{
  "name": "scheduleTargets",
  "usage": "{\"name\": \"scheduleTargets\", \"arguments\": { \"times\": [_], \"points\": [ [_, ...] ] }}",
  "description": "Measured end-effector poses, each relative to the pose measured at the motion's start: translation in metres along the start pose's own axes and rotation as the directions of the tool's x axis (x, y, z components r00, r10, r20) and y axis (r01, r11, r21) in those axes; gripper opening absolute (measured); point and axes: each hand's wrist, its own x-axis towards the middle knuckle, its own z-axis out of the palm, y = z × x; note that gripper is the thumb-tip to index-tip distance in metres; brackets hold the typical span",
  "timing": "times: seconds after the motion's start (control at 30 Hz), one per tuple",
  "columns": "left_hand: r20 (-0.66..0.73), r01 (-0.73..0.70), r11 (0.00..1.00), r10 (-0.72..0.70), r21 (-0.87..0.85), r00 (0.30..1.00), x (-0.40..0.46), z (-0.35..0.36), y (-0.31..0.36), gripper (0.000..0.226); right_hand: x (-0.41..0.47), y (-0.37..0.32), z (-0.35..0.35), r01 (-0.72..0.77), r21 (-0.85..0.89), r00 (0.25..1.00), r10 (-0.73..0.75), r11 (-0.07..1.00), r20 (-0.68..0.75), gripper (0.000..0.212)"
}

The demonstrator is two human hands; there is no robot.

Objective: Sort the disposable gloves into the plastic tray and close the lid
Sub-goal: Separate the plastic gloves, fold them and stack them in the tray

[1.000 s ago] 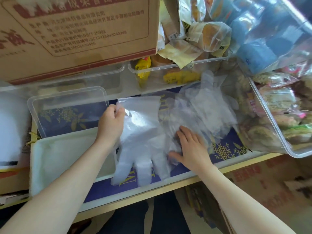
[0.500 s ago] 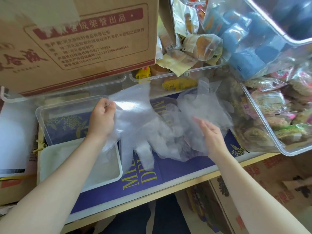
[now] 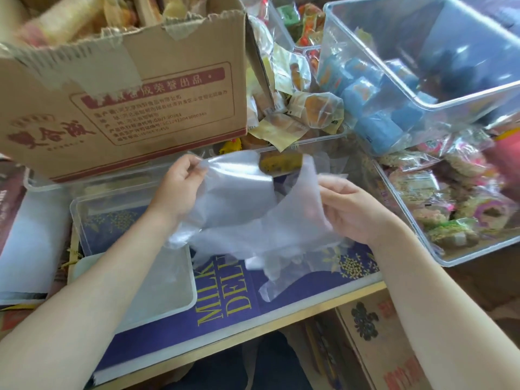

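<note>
While the disposable gloves (image 3: 253, 220) hang as a crumpled translucent bunch above the purple mat (image 3: 225, 294), the left hand (image 3: 180, 190) pinches their upper left edge and the right hand (image 3: 354, 212) pinches their right edge. The plastic tray (image 3: 157, 280) lies on the mat just left of the gloves, its clear lid (image 3: 112, 215) beyond it, before the cardboard box (image 3: 121, 94).

Two hands, left (image 3: 180, 190) and right (image 3: 354, 212), hold a bunch of clear gloves (image 3: 253, 218) too tangled to count. Two shallow trays lie at near left, one clear (image 3: 84, 209), one white (image 3: 168, 291). One torn carton (image 3: 126, 102) stands at far left. Two large clear bins, far right (image 3: 450, 80) and right (image 3: 422, 220), hold uncounted wrapped snacks.
</note>
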Motion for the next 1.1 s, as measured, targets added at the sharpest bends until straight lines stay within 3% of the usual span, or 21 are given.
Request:
{"name": "scheduleTargets", "arguments": {
  "times": [0.07,0.17,0.23,0.33,0.47,0.7,0.9,1.0,1.1],
  "points": [
    [0.030,0.010,0.998,-0.008,-0.069,1.000,-0.004,0.011,0.010,0.027,0.009,0.002,0.004,0.034,-0.055,0.992,-0.041,0.998,-0.122,0.015],
    [0.125,0.092,0.986,-0.075,-0.136,0.989,-0.012,0.027,0.023,0.024,0.020,0.008,0.005,0.077,-0.221,0.900,-0.163,0.972,-0.404,0.015],
    [0.217,0.153,0.980,-0.122,-0.131,0.969,-0.014,0.032,0.025,0.022,0.024,0.009,0.006,0.090,-0.262,0.858,-0.208,0.961,-0.470,0.016],
    [0.354,0.312,0.902,-0.199,-0.298,0.914,-0.021,0.040,0.025,0.018,0.023,0.008,0.005,0.056,-0.321,0.797,-0.236,0.945,-0.556,0.014],
    [0.426,0.391,0.861,-0.236,-0.326,0.874,-0.030,0.047,0.025,0.016,0.024,0.008,-0.001,-0.058,-0.437,0.765,-0.241,0.898,-0.598,0.016],
    [0.421,0.397,0.857,-0.244,-0.328,0.874,-0.036,0.051,0.023,0.022,0.020,0.012,-0.014,-0.081,-0.383,0.842,-0.142,0.920,-0.520,0.014],
    [0.369,0.273,0.930,-0.170,-0.247,0.914,-0.043,0.058,0.023,0.022,0.024,0.020,-0.015,-0.018,-0.335,0.805,-0.185,0.942,-0.563,0.016],
    [0.346,0.251,0.935,-0.155,-0.252,0.925,-0.044,0.060,0.022,0.027,0.028,0.025,-0.014,-0.019,-0.442,0.760,-0.274,0.897,-0.589,0.019],
    [0.351,0.258,0.892,-0.123,-0.370,0.928,-0.047,0.062,0.022,0.030,0.030,0.029,-0.009,-0.030,-0.537,0.712,-0.359,0.843,-0.603,0.018]
  ]
}}
